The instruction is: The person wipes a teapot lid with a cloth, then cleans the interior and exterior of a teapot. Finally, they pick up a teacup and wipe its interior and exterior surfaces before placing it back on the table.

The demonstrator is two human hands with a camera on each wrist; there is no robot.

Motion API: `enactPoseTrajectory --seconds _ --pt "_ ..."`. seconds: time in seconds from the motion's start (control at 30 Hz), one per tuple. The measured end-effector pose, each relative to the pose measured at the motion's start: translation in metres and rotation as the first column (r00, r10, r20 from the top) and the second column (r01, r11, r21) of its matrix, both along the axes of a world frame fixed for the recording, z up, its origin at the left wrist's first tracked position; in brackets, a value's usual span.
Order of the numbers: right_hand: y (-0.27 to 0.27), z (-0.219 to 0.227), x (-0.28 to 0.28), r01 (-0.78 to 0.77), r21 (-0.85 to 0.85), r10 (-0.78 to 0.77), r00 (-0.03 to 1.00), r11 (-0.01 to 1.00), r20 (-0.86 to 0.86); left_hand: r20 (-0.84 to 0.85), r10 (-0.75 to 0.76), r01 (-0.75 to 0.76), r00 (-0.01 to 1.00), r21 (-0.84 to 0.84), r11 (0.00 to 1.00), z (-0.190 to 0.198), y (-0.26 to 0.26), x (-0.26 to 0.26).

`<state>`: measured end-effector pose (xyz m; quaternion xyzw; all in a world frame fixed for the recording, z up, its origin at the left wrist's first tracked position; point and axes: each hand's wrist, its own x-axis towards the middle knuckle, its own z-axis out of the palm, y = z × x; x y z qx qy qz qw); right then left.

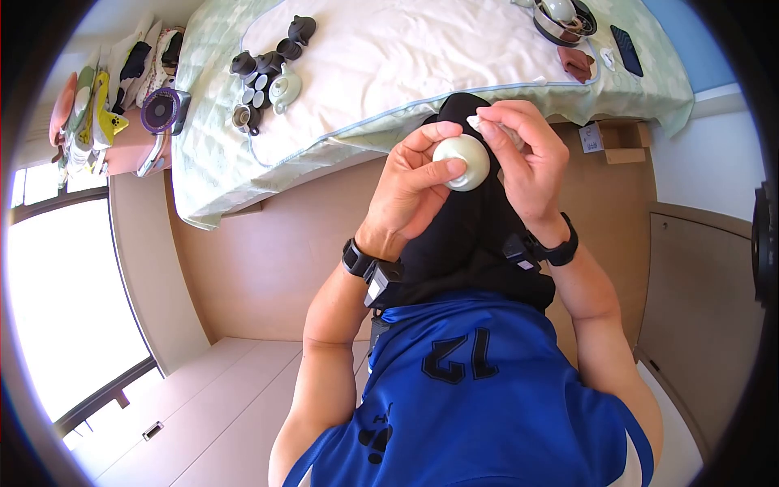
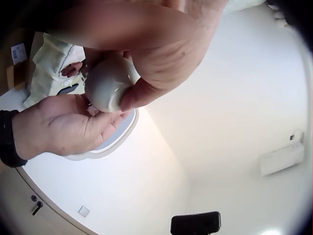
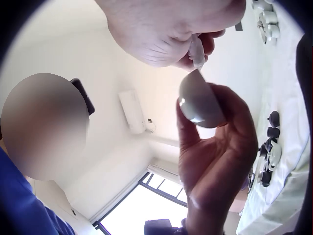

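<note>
Currently, the left hand (image 1: 412, 177) holds a pale cup (image 1: 473, 165), with the thumb on its outer surface and the fingers bent around it. The cup is positioned above the person's dark trousers (image 1: 434, 260). The right hand (image 1: 529, 156) pinches a small white wad (image 3: 196, 51) immediately beside the cup; whether wad and cup touch cannot be determined. Locations below are relative to the cup, as oriented in the head view.

Surface: a white cloth (image 1: 381, 57) with blue edging lies beyond the cup, spread over a patterned green cover (image 1: 197, 191) that hangs down along the near edge. Beyond and left of the cup stands a group of dark teaware (image 1: 268, 62), with a pale teapot (image 1: 284, 89) at its right side. Beyond and right of the cup are a dark-rimmed basin (image 1: 555, 36) containing a pale vessel (image 1: 559, 9), a brown cloth (image 1: 576, 65) and a dark phone (image 1: 626, 50).

Room: a brown floor (image 1: 251, 284) extends to the left and right of the cup. An open cardboard box (image 1: 626, 154) is located right of the cup, near the hanging cover. A grey-brown door (image 1: 706, 284) is farther right. Well left of the cup are a round purple fan (image 1: 160, 110) and, nearer the person, a bright window (image 1: 69, 284). Behind the cup, the left wrist view shows a wall-mounted air conditioner (image 2: 282, 159).
</note>
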<state>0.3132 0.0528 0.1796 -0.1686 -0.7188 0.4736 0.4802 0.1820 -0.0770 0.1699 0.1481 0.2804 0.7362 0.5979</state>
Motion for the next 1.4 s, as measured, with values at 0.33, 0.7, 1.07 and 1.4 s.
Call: enactPoseTrajectory --seconds 0.33,0.7,1.07,1.4 --pt "0.000 -0.007 0.001 0.000 0.037 0.001 1.000 0.999 -0.015 0.123 0.138 -0.129 0.983 -0.084 0.988 -0.009 0.001 0.007" --pt "-0.001 -0.010 -0.002 0.024 -0.056 -0.026 0.999 0.998 -0.021 0.128 0.148 -0.144 0.981 -0.037 0.989 -0.010 0.004 0.008" --pt "-0.007 -0.021 -0.004 0.003 -0.080 -0.007 0.999 0.997 -0.048 0.188 0.259 -0.238 0.947 -0.126 0.963 -0.014 0.009 0.007" --pt "-0.021 -0.022 -0.002 -0.052 -0.326 0.020 0.995 0.944 -0.099 0.196 0.144 -0.121 0.970 -0.123 0.985 -0.009 0.006 0.024"
